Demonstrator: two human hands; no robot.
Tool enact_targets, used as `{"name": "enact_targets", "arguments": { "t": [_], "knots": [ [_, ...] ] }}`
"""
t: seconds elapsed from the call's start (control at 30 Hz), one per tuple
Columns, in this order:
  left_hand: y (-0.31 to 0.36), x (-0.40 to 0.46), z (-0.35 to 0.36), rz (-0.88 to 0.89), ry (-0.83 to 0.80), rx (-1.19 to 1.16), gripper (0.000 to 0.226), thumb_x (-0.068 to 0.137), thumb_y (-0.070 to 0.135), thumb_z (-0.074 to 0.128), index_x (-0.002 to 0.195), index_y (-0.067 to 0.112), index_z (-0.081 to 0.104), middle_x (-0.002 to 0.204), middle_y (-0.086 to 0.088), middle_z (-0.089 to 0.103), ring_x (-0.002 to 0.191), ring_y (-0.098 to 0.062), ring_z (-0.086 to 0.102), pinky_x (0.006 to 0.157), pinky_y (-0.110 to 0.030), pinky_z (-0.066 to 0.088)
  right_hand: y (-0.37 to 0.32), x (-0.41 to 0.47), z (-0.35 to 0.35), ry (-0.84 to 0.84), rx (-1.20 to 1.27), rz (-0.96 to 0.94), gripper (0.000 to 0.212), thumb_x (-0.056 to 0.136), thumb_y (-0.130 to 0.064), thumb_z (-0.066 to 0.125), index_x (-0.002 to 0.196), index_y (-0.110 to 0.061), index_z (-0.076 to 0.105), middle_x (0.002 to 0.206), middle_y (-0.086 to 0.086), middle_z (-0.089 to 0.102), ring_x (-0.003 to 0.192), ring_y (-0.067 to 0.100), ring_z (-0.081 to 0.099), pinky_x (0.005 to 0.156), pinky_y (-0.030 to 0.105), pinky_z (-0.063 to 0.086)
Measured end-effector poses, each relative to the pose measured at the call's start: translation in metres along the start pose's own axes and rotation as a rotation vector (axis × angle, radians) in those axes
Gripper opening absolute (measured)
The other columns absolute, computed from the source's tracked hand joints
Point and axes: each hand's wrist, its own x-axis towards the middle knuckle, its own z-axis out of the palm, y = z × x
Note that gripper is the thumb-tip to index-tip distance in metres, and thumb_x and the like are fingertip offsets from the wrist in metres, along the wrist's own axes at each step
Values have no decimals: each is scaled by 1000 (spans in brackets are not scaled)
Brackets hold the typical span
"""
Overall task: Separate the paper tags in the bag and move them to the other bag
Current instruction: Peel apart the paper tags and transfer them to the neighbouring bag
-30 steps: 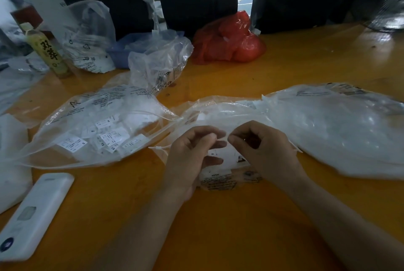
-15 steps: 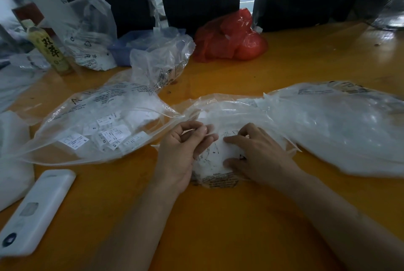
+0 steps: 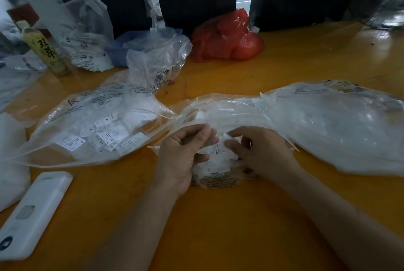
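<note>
Two bare forearms come in from the bottom edge over an orange table [image 3: 218,227]. Near left: white flat device [image 3: 32,214] lying on the table, well apart from the hands.

Left hand [image 3: 183,155] and right hand [image 3: 262,152] meet at centre on a small clump of white paper tags [image 3: 218,152]. Left fingers are curled, thumb and fingertips pinching the clump's left side. Right fingers are bent, pinching its right side. Both are closed on the tags, not flat. Can't tell how many tags are in the pinch.

The clump sits at the mouth of the right clear bag [image 3: 328,122], which runs off to the right, flat on the table, contents a white blur. A printed strip of that bag's plastic lies just under the hands.

Left clear bag [image 3: 91,122] lies just beside the left hand, mouth toward centre, with loose tags [image 3: 109,135] inside; size letters S, L, XS are readable.

Further back: smaller crumpled clear bag [image 3: 157,67], blue tray [image 3: 118,50] behind it, red plastic bag [image 3: 227,37], another clear bag [image 3: 87,37] far left, and a yellow-green bottle [image 3: 43,50] standing upright. Dark panels behind the table.
</note>
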Motion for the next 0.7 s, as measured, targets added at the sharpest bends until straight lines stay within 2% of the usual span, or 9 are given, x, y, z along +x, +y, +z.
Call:
{"name": "enact_targets", "arguments": {
  "t": [0.07,0.13,0.2,0.3,0.37,0.53,0.6,0.67,0.7],
  "knots": [
    [2,0,1,-7,3,-41,14,80,26,80,93,22,85,104,-10,82,95,-20,80,59,-17,58,4,0,-6,17,354,108,23,93,-61,61,102,-43,71,61,-16,54,50,2,48,51,12,37],
    [3,0,2,-19,-15,-100,16,79,23,79,93,19,86,105,-13,81,95,-22,80,67,-17,60,5,-1,-15,-44,842,207,26,94,-58,63,87,-36,74,61,-10,46,53,9,39,55,24,39],
    [4,-1,3,-22,-61,-118,18,79,23,79,94,16,86,109,-14,80,95,-24,80,71,-19,61,2,-1,-21,-114,1112,255,32,94,-52,66,69,-32,68,64,-2,44,56,14,34,56,30,37],
    [3,-3,4,-12,-177,-105,27,76,27,83,100,13,85,118,-12,78,92,-25,80,75,-21,62,0,-1,-18,-169,1069,251,37,96,-52,64,66,-30,62,67,5,44,58,18,32,56,34,35],
    [2,-5,5,1,-204,-58,31,72,30,85,100,16,85,109,-15,80,90,-26,80,76,-23,63,0,-3,-15,-227,974,219,40,95,-57,60,70,-26,63,70,9,44,60,22,32,59,38,33],
    [-2,-5,7,67,-108,100,22,75,29,83,97,24,86,95,-14,82,87,-25,80,77,-23,63,-7,-4,-13,-374,1067,249,67,94,-70,51,97,-3,60,73,12,50,61,22,34,58,37,33],
    [-2,-4,6,76,-93,124,20,77,28,83,96,23,86,95,-12,82,86,-25,81,77,-23,63,-9,-4,-14,-413,1121,287,78,92,-78,44,106,-2,58,72,10,52,59,19,36,57,35,33],
    [-2,-5,6,91,-96,157,21,78,29,82,99,23,86,95,-11,82,87,-25,81,78,-24,63,-8,-5,-16,-392,1029,263,81,88,-82,47,93,-2,60,70,8,50,57,18,37,56,33,35],
    [-2,-6,6,96,-100,171,22,79,30,82,100,23,86,94,-11,82,88,-25,80,79,-25,63,-9,-6,-17,-360,967,227,72,91,-77,51,82,-6,60,67,5,49,56,18,38,55,31,36]
  ]
}}
